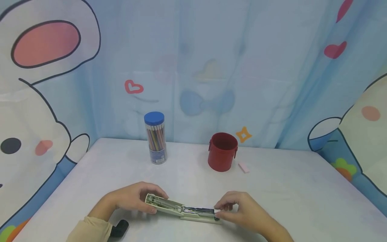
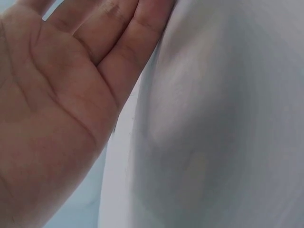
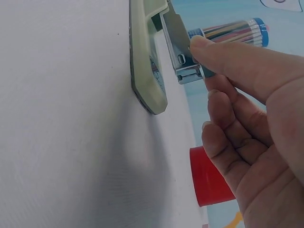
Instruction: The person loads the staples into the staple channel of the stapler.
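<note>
A pale green stapler [image 1: 201, 219] lies folded wide open on the table, its top cover [image 1: 166, 205] swung over to the left. My left hand [image 1: 136, 198] grips the free end of that cover between thumb and fingers. At the other end, my right hand [image 1: 243, 210] pinches the front of the metal staple rail [image 3: 176, 35] with thumb and forefinger. The right wrist view shows the rail tilted up from the stapler base [image 3: 145, 71]. A small white bit shows at the right fingertips, too small to identify. The left wrist view shows only the palm, not the stapler.
Behind the stapler stands a clear tub of pencils [image 1: 155, 137] with a blue lid. To its right are a red cup [image 1: 222, 153] and a small pink eraser [image 1: 244, 167]. A patterned curtain [image 1: 205, 67] hangs behind the white table [image 1: 121, 168].
</note>
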`<state>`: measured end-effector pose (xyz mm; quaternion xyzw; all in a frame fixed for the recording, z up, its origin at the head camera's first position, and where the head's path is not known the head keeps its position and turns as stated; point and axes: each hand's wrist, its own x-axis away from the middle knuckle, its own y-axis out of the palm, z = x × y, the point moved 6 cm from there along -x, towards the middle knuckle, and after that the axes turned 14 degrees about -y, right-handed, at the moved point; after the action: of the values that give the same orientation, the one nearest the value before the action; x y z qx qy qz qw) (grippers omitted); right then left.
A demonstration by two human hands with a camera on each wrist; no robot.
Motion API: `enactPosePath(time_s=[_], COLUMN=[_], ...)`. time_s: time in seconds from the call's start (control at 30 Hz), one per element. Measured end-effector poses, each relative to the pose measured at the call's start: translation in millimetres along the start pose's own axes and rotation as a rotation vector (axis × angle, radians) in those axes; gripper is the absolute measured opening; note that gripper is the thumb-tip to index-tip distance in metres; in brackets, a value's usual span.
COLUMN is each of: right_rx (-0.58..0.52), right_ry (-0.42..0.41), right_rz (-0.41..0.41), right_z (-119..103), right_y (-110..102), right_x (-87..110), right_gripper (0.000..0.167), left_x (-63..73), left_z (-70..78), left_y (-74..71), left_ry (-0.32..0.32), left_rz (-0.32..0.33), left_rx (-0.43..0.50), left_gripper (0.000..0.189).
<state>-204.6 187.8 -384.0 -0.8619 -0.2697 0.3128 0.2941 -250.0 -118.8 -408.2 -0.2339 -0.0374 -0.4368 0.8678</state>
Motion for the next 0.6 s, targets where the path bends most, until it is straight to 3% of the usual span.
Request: enactPosePath(time_s=[0.27,0.6], right_rx=[0.017,0.059], right_ry=[0.041,0.027], right_rz=[-0.044,-0.054], right_z=[0.9,-1.7], right_y=[1.6,2.4], right_x=[-2.2,-2.5], right_gripper=[0.012,0.012], left_x=[-0.4,-0.5], left_z=[1.2,1.7], left_y=[1.0,1.2], left_ry=[0.001,0.0], left_rz=[-0.013,0.002], left_rx=[0.037,0.022], left_gripper=[0.04,0.04])
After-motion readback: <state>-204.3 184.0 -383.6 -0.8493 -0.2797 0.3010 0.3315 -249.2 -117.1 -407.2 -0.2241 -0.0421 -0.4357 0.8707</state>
